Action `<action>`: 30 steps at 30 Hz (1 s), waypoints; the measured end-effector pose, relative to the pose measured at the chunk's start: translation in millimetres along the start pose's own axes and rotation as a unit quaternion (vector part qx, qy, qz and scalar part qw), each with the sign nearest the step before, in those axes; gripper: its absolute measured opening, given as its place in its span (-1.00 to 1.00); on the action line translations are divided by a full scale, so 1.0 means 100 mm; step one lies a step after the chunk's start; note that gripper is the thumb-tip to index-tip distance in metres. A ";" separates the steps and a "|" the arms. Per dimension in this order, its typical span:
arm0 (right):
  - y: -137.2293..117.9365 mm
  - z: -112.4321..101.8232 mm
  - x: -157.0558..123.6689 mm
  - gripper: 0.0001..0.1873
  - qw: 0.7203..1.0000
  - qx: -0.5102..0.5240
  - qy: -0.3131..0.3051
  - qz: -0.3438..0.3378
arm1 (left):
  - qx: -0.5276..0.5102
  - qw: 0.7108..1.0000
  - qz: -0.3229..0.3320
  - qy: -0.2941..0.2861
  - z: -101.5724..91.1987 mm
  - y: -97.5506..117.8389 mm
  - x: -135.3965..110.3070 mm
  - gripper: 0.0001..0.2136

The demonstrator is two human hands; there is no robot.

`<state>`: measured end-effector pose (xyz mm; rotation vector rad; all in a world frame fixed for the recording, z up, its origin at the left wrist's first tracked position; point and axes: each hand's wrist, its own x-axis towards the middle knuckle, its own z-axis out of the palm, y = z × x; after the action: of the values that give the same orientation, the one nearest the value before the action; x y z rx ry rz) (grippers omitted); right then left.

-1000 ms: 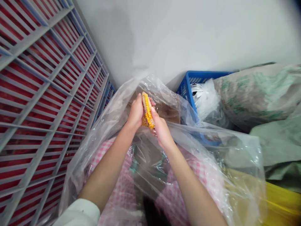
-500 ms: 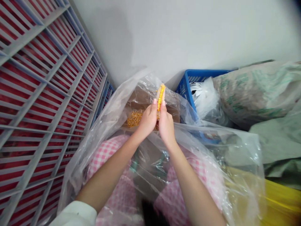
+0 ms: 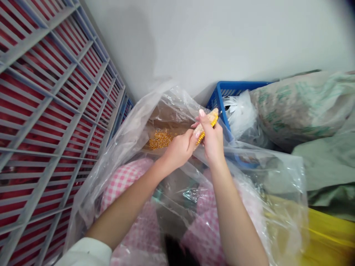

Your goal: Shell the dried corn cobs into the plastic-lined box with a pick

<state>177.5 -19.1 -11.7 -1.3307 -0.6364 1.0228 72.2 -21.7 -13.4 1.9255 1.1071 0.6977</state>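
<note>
Yellow cob [image 3: 213, 117] slanting over clear plastic [image 3: 122, 144], left hand [image 3: 179, 147] clamped on its lower end, right hand [image 3: 215, 143] wrapped around it higher up, loose kernels [image 3: 160, 140] off left.

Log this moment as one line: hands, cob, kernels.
left hand: holding corn cob | right hand: holding same cob | cob: tilted, partly bare | loose kernels: piled within clear plastic
</note>
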 end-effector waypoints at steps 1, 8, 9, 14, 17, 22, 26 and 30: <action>0.02 0.00 0.01 -0.66 1.000 0.010 0.002 0.011 | -0.018 1.000 -0.001 -0.006 0.04 0.01 -0.01 -0.63; 0.03 0.02 0.01 -0.79 0.994 0.107 0.009 0.014 | -0.201 0.974 -0.106 0.019 0.13 -0.01 0.06 -0.53; 0.02 0.02 0.01 -0.79 0.994 0.112 0.008 0.016 | -0.227 0.966 -0.124 0.011 0.12 -0.01 0.08 -0.52; 0.00 -0.01 0.04 -0.76 0.991 0.118 0.056 0.021 | -0.145 0.982 -0.114 -0.044 0.01 -0.05 0.08 -0.48; 0.00 -0.02 0.06 -0.76 0.988 0.127 0.086 0.007 | -0.006 0.998 -0.029 -0.053 -0.01 -0.03 0.02 -0.61; 0.00 -0.01 0.05 -0.80 0.984 0.150 0.086 -0.038 | -0.039 0.996 -0.051 -0.058 0.09 0.02 -0.02 -0.57; 0.01 0.01 0.04 -0.80 0.979 0.190 0.066 -0.041 | -0.113 0.987 -0.110 -0.039 0.09 -0.04 0.06 -0.56; 0.02 0.01 0.06 -0.80 0.977 0.189 0.091 -0.039 | -0.029 0.998 -0.056 0.027 -0.01 -0.10 0.11 -0.71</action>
<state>178.8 -13.8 -14.8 -1.0404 -0.3316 0.8944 71.8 -8.9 -20.2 1.7913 1.2045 0.7156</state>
